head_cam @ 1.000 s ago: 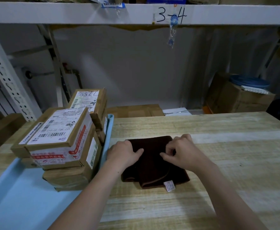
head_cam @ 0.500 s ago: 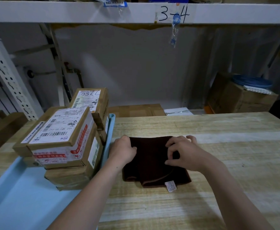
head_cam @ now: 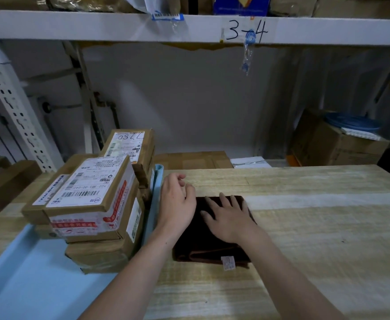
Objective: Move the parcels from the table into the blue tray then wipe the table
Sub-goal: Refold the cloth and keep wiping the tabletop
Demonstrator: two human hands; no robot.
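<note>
A folded dark brown cloth (head_cam: 203, 248) with a white tag lies on the wooden table (head_cam: 316, 227), close to the tray. My right hand (head_cam: 228, 215) rests flat on the cloth's far part, fingers spread. My left hand (head_cam: 178, 202) sits at the cloth's far left corner, fingers loosely curled over the table, beside the tray wall. Several cardboard parcels (head_cam: 90, 199) with white labels are stacked in the blue tray (head_cam: 27, 280) at the left.
A white shelf beam (head_cam: 189, 26) marked 3-4 runs overhead. Cardboard boxes (head_cam: 335, 144) stand behind the table at the right, with flat cartons (head_cam: 194, 159) behind its far edge. A perforated white rack post (head_cam: 16, 116) rises at the left.
Both hands moved away from me along the cloth. My right hand went from pinching the fabric to lying flat on it. My left hand slid past the cloth's far corner.
</note>
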